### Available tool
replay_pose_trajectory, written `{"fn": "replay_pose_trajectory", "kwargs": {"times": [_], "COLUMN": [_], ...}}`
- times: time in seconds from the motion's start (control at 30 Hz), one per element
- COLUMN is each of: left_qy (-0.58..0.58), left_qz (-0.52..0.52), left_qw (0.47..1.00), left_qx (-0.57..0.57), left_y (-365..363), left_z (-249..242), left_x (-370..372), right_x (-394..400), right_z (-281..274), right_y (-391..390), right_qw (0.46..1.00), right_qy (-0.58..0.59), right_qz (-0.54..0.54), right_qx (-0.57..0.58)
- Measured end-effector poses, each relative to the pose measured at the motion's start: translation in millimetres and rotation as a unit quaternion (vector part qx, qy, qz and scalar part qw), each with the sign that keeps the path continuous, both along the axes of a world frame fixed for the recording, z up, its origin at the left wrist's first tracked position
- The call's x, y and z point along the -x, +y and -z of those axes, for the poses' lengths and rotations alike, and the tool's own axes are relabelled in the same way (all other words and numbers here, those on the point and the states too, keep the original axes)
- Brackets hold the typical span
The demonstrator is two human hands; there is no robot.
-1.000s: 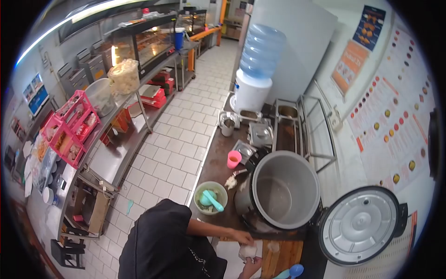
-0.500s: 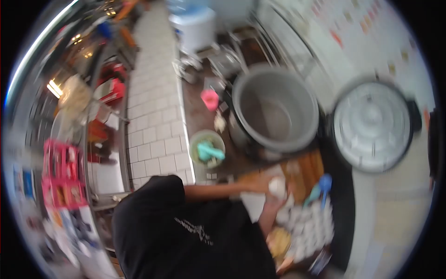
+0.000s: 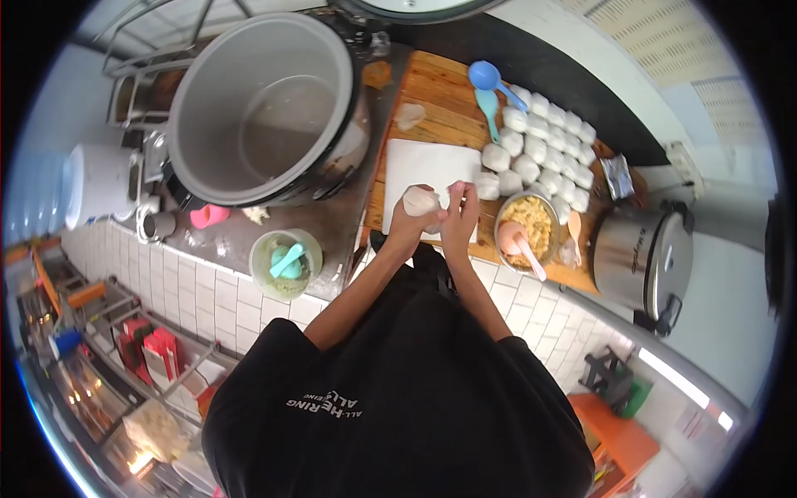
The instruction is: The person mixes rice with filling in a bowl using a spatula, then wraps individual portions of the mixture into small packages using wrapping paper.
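Note:
In front of my chest, my left hand is cupped round a white ball, which looks like a rice ball. Its top faces up between my thumb and fingers. Close beside it, my right hand has its fingers pinched together; what they hold, if anything, is too small to make out. Both hands are over the near edge of a white sheet on a wooden board. Rows of similar white balls stand to the right. Nearer me is a bowl of yellow filling with a pink-handled scoop.
A large open pot stands on the left, with a tub holding a turquoise scoop before it. Blue and teal scoops lie by the balls. A silver cooker is at the right.
My view has swung to the right and become sharp, bringing the board and balls nearer the middle. The white ball is still in my hand, and my hands now point away from me.

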State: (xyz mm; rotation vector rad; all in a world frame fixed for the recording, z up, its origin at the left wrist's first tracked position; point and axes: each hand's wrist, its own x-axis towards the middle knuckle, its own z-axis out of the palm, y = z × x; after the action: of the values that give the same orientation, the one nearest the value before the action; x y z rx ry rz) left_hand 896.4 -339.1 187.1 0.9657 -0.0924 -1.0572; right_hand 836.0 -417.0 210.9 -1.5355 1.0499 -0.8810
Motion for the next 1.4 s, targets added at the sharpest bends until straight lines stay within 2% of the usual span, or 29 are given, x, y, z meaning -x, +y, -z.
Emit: {"fn": "replay_pose_trajectory", "kwargs": {"times": [0.03, 0.1, 0.13, 0.17, 0.27, 0.37, 0.43, 0.5, 0.53, 0.57, 0.63, 0.7, 0.77, 0.83, 0.9, 0.97, 1.0, 1.03, 1.07, 1.1, 1.17, 1.2, 1.23, 1.27, 1.3, 1.33, 1.37, 1.4], "left_qy": [0.007, 0.039, 0.023, 0.025, 0.052, -0.011, -0.082, -0.173, -0.146, -0.09, -0.027, -0.148, -0.277, -0.294, -0.315, -0.459, -0.457, -0.582, -0.677, -0.672, -0.716, -0.621, -0.614, -0.557, -0.339, -0.303, -0.295, -0.331], "left_qz": [0.015, 0.03, 0.053, 0.064, 0.1, 0.06, 0.006, 0.035, 0.073, 0.05, 0.125, 0.032, -0.019, 0.015, 0.04, 0.02, 0.021, -0.073, -0.16, -0.156, -0.27, -0.151, -0.086, 0.044, 0.18, 0.234, 0.22, 0.201], "left_qw": [1.0, 0.999, 0.998, 0.997, 0.993, 0.997, 0.976, 0.947, 0.959, 0.97, 0.971, 0.953, 0.941, 0.935, 0.939, 0.859, 0.861, 0.74, 0.581, 0.58, 0.576, 0.735, 0.749, 0.8, 0.912, 0.897, 0.899, 0.889], "left_qx": [0.004, -0.013, -0.031, -0.031, -0.036, -0.056, -0.204, -0.269, -0.23, -0.222, -0.204, -0.262, -0.194, -0.199, -0.135, -0.224, -0.224, -0.329, -0.422, -0.434, -0.287, -0.228, -0.232, -0.218, -0.147, -0.223, -0.238, -0.244], "left_y": [-5, -15, -20, -21, -30, -42, -60, -74, -79, -85, -112, -153, -193, -219, -246, -247, -252, -254, -249, -240, -228, -210, -188, -162, -133, -123, -121, -117], "left_z": [4, 2, 5, 7, 14, 32, 42, 87, 136, 144, 189, 198, 177, 134, 187, 192, 196, 201, 209, 202, 154, 133, 169, 184, 194, 187, 140, 136], "left_x": [3, 6, 9, 15, 26, 23, 11, 0, -7, -5, -32, -41, -53, -62, -97, -104, -110, -114, -111, -95, -51, -16, -2, 24, 56, 95, 139, 164], "right_x": [11, 33, 44, 52, 75, 90, 123, 168, 192, 214, 248, 281, 292, 297, 298, 301, 302, 303, 306, 308, 306, 311, 313, 316, 320, 322, 324, 327], "right_z": [3, 0, 4, 5, 22, 10, 10, 25, 32, 38, 43, 52, 50, 55, 64, 79, 84, 90, 95, 97, 97, 92, 87, 73, 55, 41, 34, 39], "right_y": [3, 14, 18, 16, -2, -14, -29, -46, -54, -62, -76, -90, -103, -119, -129, -138, -142, -143, -144, -145, -149, -151, -158, -162, -166, -174, -183, -194], "right_qw": [1.0, 0.998, 0.998, 0.998, 0.989, 0.997, 0.996, 0.996, 0.988, 0.976, 0.977, 0.946, 0.934, 0.916, 0.883, 0.858, 0.857, 0.849, 0.841, 0.839, 0.825, 0.843, 0.847, 0.864, 0.879, 0.895, 0.909, 0.909], "right_qy": [0.007, 0.035, 0.05, 0.053, 0.128, 0.054, 0.034, 0.088, 0.151, 0.214, 0.211, 0.308, 0.33, 0.341, 0.412, 0.445, 0.447, 0.446, 0.443, 0.444, 0.448, 0.403, 0.404, 0.395, 0.387, 0.373, 0.36, 0.357], "right_qz": [0.015, -0.041, -0.023, -0.013, -0.071, -0.053, -0.002, 0.017, 0.021, 0.025, 0.034, 0.005, 0.005, -0.068, -0.13, -0.206, -0.206, -0.217, -0.233, -0.244, -0.285, -0.287, -0.293, -0.269, -0.244, -0.212, -0.178, -0.186], "right_qx": [0.004, 0.033, -0.015, -0.015, -0.001, 0.003, -0.078, -0.026, -0.008, 0.011, 0.013, 0.103, 0.138, 0.2, 0.184, 0.154, 0.153, 0.18, 0.206, 0.2, 0.194, 0.213, 0.18, 0.157, 0.132, 0.12, 0.108, 0.11]}}
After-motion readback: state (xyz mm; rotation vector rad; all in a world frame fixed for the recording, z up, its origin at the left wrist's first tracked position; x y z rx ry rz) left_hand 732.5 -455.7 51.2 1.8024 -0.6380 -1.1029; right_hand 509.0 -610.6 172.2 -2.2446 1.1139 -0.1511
